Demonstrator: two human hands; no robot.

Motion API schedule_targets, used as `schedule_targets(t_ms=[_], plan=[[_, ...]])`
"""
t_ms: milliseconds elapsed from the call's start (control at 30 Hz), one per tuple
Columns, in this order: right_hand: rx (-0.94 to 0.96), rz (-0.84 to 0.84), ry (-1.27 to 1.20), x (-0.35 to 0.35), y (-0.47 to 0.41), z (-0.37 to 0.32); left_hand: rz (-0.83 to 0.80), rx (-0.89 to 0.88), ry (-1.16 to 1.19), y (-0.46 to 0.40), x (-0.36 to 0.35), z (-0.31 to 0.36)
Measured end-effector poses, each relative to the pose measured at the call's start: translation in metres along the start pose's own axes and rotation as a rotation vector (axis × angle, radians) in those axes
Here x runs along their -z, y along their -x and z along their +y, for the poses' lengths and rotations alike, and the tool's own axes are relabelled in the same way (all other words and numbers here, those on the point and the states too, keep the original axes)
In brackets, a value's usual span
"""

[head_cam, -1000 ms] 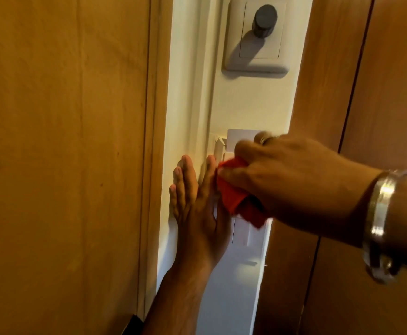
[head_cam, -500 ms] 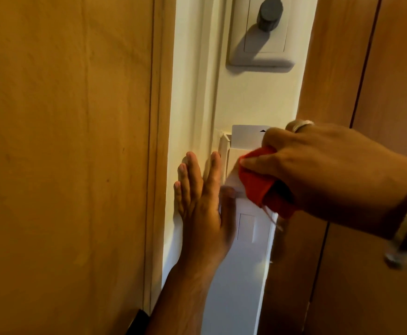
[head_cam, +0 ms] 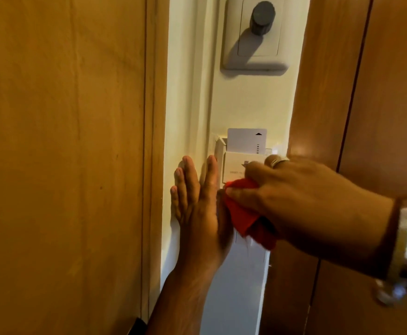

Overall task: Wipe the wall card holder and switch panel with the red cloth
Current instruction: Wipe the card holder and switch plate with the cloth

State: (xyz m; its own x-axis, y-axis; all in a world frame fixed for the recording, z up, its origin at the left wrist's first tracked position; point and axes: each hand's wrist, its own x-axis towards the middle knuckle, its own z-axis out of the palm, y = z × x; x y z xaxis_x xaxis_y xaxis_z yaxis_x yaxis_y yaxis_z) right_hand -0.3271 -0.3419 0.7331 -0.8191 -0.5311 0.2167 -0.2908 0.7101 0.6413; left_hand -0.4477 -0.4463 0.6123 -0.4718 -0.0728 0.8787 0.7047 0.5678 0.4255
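Observation:
A white card holder (head_cam: 232, 165) is fixed to the narrow cream wall strip, with a white key card (head_cam: 244, 140) standing in its slot. My right hand (head_cam: 301, 199) grips a bunched red cloth (head_cam: 243, 211) and presses it against the holder's lower front. My left hand (head_cam: 197, 209) lies flat on the wall just left of the holder, fingers spread and pointing up. Below the cloth a white switch panel (head_cam: 241, 240) is mostly hidden by both hands. Higher up sits a white plate with a dark round knob (head_cam: 263, 14).
A wooden panel (head_cam: 64, 153) fills the left side. A darker wooden door (head_cam: 366, 93) stands on the right, close to the wall strip. A silver bangle (head_cam: 405, 250) is on my right wrist and a ring on one finger.
My right hand with the cloth went up the holder's front and has come back down to its lower part. The left hand stays flat on the wall.

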Motion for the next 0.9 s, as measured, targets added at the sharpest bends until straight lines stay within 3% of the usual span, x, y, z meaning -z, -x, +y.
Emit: schedule_targets(t_ms=[167,333,500,667,800,900], plan=[[-0.177,0.169,0.114,0.005,0.006,0.027,0.052,-0.025,-0.014,0.000,-0.001,0.000],[-0.096,0.076,0.106,-0.017,0.017,0.029,0.060,-0.006,0.002,0.001,-0.002,0.000],[-0.207,0.250,0.110,-0.014,0.017,0.044,0.073,-0.011,0.009,0.001,-0.002,0.002],[-0.112,0.101,0.066,-0.036,0.030,0.033,0.058,-0.001,0.027,0.001,-0.001,0.002],[-0.225,0.211,0.051,-0.027,0.028,0.055,0.065,0.001,0.026,0.000,-0.002,0.003],[-0.186,0.184,0.033,-0.033,0.031,0.041,0.065,0.001,0.017,0.001,-0.002,0.001]])
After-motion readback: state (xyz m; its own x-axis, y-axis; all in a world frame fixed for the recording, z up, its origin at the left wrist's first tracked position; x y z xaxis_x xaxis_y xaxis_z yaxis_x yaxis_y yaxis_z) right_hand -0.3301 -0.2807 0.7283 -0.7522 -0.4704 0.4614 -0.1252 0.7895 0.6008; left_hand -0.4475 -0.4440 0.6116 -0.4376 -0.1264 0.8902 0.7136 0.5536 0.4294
